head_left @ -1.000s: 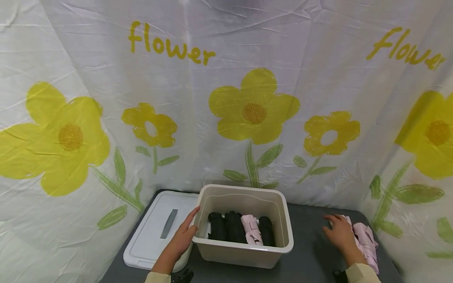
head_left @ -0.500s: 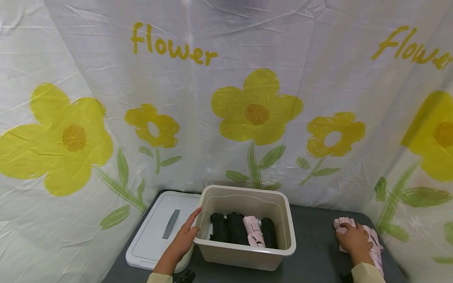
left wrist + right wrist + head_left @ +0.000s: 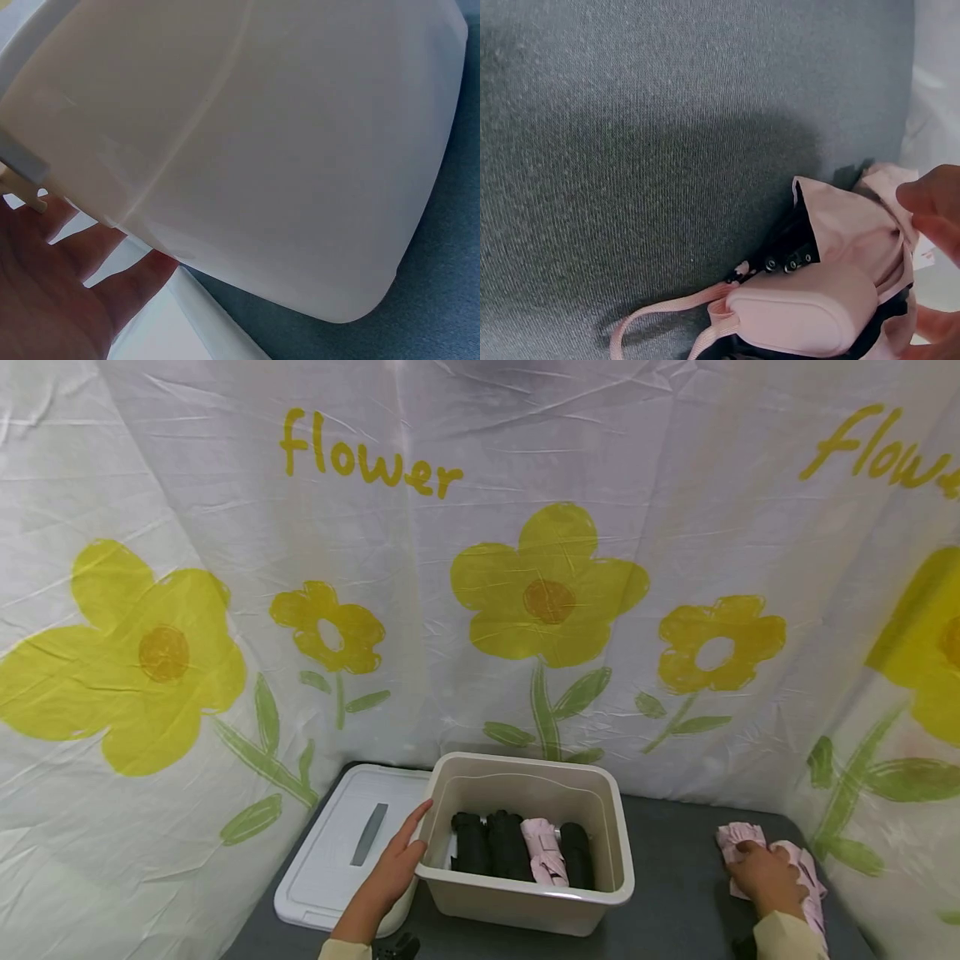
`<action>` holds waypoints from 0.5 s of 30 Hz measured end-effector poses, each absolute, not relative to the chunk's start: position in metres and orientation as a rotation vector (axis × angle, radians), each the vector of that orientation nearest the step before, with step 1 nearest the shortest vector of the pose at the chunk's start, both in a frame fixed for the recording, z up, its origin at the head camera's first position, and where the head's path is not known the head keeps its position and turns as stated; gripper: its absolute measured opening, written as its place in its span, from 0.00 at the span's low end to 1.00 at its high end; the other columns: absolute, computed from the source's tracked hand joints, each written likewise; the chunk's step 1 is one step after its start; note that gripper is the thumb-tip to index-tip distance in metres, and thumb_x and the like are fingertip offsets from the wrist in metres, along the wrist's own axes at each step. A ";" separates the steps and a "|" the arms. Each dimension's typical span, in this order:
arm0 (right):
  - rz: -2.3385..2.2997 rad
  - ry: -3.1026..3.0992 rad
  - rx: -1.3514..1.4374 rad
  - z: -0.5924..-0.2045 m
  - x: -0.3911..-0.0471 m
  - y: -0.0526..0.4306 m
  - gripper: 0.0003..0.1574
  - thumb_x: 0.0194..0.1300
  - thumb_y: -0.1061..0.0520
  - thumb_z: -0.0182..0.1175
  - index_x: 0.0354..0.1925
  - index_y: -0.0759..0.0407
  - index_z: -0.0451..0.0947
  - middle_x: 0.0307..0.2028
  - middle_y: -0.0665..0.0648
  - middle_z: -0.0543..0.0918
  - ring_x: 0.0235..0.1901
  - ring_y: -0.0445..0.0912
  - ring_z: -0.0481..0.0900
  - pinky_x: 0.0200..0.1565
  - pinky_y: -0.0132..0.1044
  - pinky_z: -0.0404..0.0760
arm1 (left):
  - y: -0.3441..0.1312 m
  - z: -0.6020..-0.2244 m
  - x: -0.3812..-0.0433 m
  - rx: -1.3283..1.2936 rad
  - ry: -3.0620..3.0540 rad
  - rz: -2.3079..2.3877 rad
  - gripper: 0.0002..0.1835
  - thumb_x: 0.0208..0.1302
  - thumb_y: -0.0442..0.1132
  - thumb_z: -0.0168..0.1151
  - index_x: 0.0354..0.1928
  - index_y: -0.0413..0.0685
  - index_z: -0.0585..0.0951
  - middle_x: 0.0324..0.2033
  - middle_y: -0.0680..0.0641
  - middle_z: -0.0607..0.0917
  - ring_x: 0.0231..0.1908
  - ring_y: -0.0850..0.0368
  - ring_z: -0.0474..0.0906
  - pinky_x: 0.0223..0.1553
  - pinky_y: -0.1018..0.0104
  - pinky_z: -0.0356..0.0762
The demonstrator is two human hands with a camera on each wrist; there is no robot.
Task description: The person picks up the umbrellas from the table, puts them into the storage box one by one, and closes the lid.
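My right hand (image 3: 767,878) grips a pink folded umbrella (image 3: 738,835) on the table's right side. In the right wrist view, the umbrella's pink handle (image 3: 799,319), wrist strap and some ribs show, with thumb and fingers on the cloth. A second pink umbrella (image 3: 813,902) lies right beside it, partly under the hand. My left hand (image 3: 393,867) rests against the left side of a beige bin (image 3: 517,908), its fingers fairly straight by the rim. Standing in the bin are three black umbrellas (image 3: 510,847) and one pink umbrella (image 3: 543,852).
A white lid (image 3: 326,868) with a grey handle (image 3: 369,835) lies left of the bin. Dark grey cloth (image 3: 667,852) covers the table. A white curtain with yellow flowers (image 3: 550,602) hangs close behind and at both sides.
My right hand has moved right and down onto the pink umbrella, and its fingers have closed around it. The left hand stays at the bin. The head view has turned slightly.
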State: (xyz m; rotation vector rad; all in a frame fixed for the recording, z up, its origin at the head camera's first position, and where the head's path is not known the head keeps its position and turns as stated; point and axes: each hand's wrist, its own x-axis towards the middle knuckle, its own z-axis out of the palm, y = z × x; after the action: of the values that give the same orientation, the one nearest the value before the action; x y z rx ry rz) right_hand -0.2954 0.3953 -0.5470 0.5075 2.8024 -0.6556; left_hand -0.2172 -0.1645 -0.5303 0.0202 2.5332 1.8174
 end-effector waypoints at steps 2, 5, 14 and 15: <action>-0.625 2.818 0.489 -0.544 -0.297 0.397 0.33 0.64 0.48 0.53 0.60 0.68 0.67 0.57 0.86 0.54 0.55 0.84 0.54 0.52 0.77 0.56 | -0.165 -0.530 -0.217 0.017 2.531 1.823 0.35 0.67 0.32 0.42 0.75 0.66 0.56 0.74 0.44 0.57 0.72 0.39 0.55 0.62 0.33 0.60; -0.597 2.824 0.417 -0.543 -0.298 0.400 0.33 0.65 0.48 0.52 0.61 0.68 0.68 0.56 0.86 0.58 0.54 0.84 0.56 0.50 0.77 0.58 | -0.165 -0.530 -0.217 0.016 2.527 1.828 0.35 0.68 0.32 0.42 0.74 0.67 0.56 0.75 0.45 0.56 0.72 0.39 0.55 0.62 0.33 0.61; -0.443 2.826 0.297 -0.544 -0.298 0.401 0.31 0.62 0.55 0.55 0.62 0.65 0.68 0.54 0.84 0.67 0.50 0.80 0.66 0.47 0.74 0.64 | -0.164 -0.526 -0.217 0.030 2.514 1.825 0.35 0.67 0.33 0.41 0.75 0.68 0.55 0.75 0.45 0.55 0.72 0.39 0.55 0.60 0.34 0.63; -0.430 2.830 0.291 -0.544 -0.297 0.400 0.32 0.62 0.55 0.55 0.63 0.66 0.67 0.53 0.86 0.65 0.50 0.81 0.65 0.47 0.74 0.64 | -0.163 -0.526 -0.216 0.033 2.512 1.829 0.35 0.67 0.33 0.41 0.75 0.68 0.55 0.75 0.45 0.55 0.72 0.39 0.55 0.61 0.34 0.63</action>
State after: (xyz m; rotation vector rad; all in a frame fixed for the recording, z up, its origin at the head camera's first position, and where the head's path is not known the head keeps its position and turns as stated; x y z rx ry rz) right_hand -0.2970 0.3996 -0.5436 0.2913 2.8304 -0.4297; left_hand -0.2164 -0.1632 -0.5256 0.0327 2.5118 1.8293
